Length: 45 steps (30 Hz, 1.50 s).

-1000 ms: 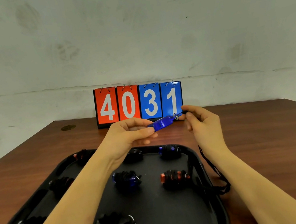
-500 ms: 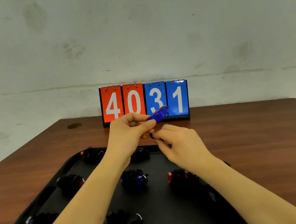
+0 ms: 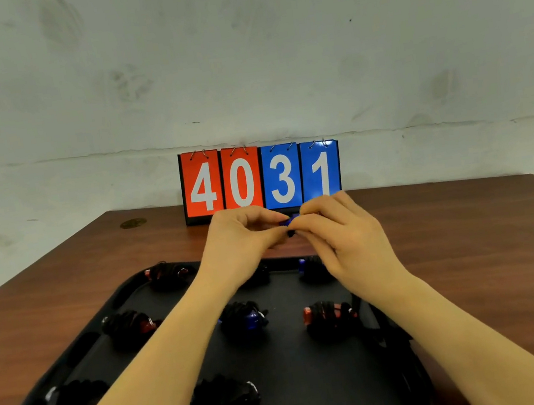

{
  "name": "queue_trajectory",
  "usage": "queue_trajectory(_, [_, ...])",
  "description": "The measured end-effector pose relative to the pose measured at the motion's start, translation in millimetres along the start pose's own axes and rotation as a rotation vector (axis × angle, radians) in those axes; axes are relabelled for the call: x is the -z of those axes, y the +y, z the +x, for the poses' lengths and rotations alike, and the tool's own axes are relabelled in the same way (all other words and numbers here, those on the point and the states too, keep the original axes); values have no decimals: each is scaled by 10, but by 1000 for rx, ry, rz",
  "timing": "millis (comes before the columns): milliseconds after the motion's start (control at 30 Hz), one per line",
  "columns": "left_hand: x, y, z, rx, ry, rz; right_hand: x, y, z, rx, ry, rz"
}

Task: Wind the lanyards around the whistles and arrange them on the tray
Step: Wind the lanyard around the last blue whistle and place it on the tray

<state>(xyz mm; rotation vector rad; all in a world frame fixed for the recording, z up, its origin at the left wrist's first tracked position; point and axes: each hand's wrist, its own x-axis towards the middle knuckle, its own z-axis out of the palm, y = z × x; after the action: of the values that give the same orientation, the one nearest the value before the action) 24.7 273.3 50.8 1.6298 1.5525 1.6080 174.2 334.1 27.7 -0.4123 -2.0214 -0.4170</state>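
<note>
Blue whistle (image 3: 287, 222) pinched between left hand (image 3: 241, 237) and right hand (image 3: 339, 229), above tray (image 3: 126, 289) far rim.
Risk judged: lanyard (image 3: 387, 330) trailing over tray could snag wound whistles or slip loose.

Blue whistle (image 3: 286, 223) above black tray (image 3: 323, 402) of eight lanyard-wound whistles (image 3: 331, 317)

blue whistle (image 3: 287, 222): mostly hidden between both hands' fingertips
tray (image 3: 116, 296): near edge cut off by frame
far-row whistles: partly behind wrists
</note>
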Motion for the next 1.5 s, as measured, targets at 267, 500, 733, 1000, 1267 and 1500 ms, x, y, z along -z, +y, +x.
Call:
queue_trajectory(267, [-7, 21, -42, -50, -112, 84, 7, -9, -28, -259, -52, 253])
queue_trajectory(500, [-7, 52, -67, -42, -154, 45, 130, -47, 0, -752, -61, 674])
queue_trajectory(733, [20, 52, -70, 35, -273, 73, 172, 42, 29, -1017, -196, 958])
queue_trajectory(1000, [49, 76, -85, 40, -255, -163, 159, 72, 42, -1148, -198, 1134])
queue_trajectory(1267, [25, 49, -50, 94, -23, -403, 107, -58, 26, -914, -222, 1081])
queue_trajectory(1500, [19, 21, -14, 88, 98, -272, 129, -132, 37, -804, -270, 1054])
